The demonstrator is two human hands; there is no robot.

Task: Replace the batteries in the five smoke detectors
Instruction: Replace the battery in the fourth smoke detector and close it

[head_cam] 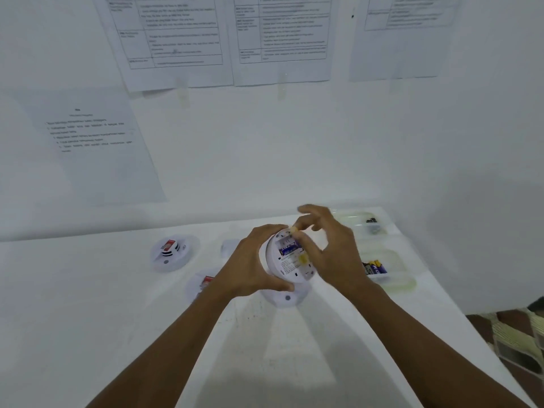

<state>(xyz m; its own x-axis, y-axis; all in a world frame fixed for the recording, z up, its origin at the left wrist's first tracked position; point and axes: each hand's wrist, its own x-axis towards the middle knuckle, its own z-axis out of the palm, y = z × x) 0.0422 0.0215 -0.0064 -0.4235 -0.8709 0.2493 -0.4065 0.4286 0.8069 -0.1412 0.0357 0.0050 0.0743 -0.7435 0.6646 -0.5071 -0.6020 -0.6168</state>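
My left hand (253, 260) grips a white round smoke detector (290, 270) by its rim, tilted so its back faces me. A blue battery (290, 248) lies in its open compartment. My right hand (329, 245) is over the detector, thumb and forefinger pinching the top end of a battery at the compartment's upper edge. Another detector (173, 251) lies at the left of the white table (88, 304). One more (200, 285) shows beside my left wrist, and another (285, 298) lies under the held one.
Two clear trays sit at the right: the near one (391, 278) holds blue batteries (375, 267), the far one (365, 223) holds dark items. Printed sheets (176, 39) hang on the wall behind. The table's right edge drops to a patterned floor (518, 334).
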